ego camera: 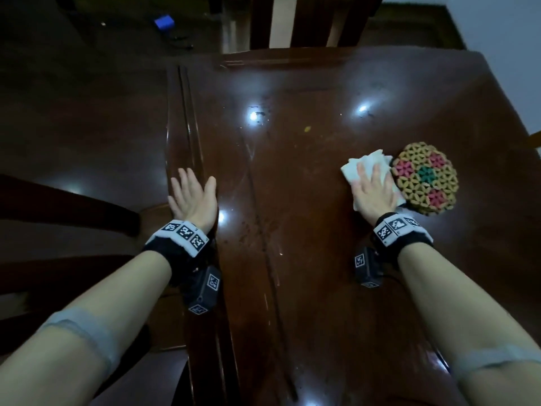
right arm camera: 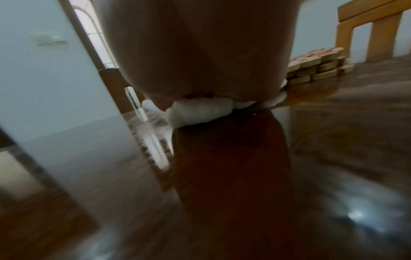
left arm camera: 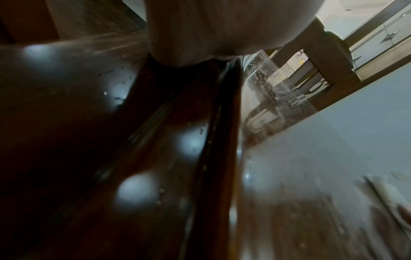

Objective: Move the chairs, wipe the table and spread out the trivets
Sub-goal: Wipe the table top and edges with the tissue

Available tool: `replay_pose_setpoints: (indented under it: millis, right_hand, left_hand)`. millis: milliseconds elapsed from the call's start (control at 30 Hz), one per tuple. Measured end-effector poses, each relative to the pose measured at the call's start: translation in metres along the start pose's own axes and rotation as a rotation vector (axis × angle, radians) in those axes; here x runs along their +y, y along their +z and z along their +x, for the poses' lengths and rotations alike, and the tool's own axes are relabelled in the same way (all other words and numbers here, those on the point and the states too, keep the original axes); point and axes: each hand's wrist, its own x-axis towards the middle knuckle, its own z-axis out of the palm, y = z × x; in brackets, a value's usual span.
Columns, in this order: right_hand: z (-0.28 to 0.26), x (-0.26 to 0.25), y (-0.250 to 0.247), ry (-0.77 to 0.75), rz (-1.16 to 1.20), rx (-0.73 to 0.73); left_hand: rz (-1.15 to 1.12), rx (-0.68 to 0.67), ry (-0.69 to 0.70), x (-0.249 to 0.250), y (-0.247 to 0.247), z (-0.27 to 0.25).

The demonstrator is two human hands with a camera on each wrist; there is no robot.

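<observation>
Right hand [ego camera: 376, 191]: fingers straight and slightly spread, lying flat on a white cloth [ego camera: 364, 165], palm pressing it onto the table [ego camera: 292, 159]. Cloth bunches out past the fingertips and along the hand's left side; in the right wrist view it shows as a crumpled white roll [right arm camera: 200, 112] squeezed between palm and wood.

Stack of trivets [ego camera: 424, 178]: just beside the right hand on its outer side, touching the cloth's edge. Round, woven from small wooden pieces, with pink patches and a green centre. The right wrist view shows several layers stacked [right arm camera: 318, 66].

Left hand [ego camera: 191, 196]: fingers straight and together, thumb spread aside, holding nothing, palm down at the table's left edge, over the grooved moulding [ego camera: 183, 112]. Well apart from cloth and trivets. The left wrist view shows only the heel of the hand [left arm camera: 211, 26] above the dark edge.

Tabletop: dark glossy wood, light reflections, scattered specks, one small yellowish crumb [ego camera: 307, 129] near the middle.

Chairs: one chair back [ego camera: 310, 22] at the far side of the table, a second chair [ego camera: 73, 206] off the left edge. A blue object [ego camera: 164, 22] lies on the floor beyond.
</observation>
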Motion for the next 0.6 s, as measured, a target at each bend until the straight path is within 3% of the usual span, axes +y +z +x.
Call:
replay_pose_setpoints:
  millis: [100,267,367,467,600]
  right_hand:
    - [-0.018,-0.038,0.012,-0.196,-0.138,-0.097]
    - [-0.082,-0.106,0.043,-0.756,-0.398,-0.313]
    - [-0.093,-0.11,0.048,-0.992,-0.366,-0.307]
    - [-0.075,-0.088,0.039,-0.886,-0.256,-0.225]
    - [-0.012,-0.044,0.012,-0.44,-0.203,-0.064]
  left_hand:
    - [-0.026,-0.025,0.005,0.0,-0.001,0.0]
    - [-0.152,-0.109,0.036,-0.01,-0.008,0.006]
    - [-0.178,-0.114,0.108,-0.016,-0.018,0.005]
    - [-0.278,-0.033,0.178,-0.017,-0.031,0.011]
    - [-0.265,0.047,0.106,-0.015,-0.036,0.04]
